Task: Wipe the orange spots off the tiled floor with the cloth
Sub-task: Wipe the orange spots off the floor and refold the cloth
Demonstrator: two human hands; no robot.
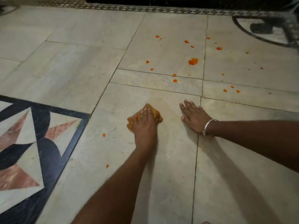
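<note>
Left hand [146, 122] pressing cloth [155, 114]; right hand [194, 118] flat on floor [64, 65]

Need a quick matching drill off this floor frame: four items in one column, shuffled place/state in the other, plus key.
Items:
1. cloth
2. right hand
3. biggest orange spot
4. bracelet

States:
A. on the wrist of the arm entering from the right
B. flat on bare tile, holding nothing
C. far tile, unwiped
D. pressed to the floor under the left hand

Pairs: 1-D, 2-B, 3-C, 4-A
</note>
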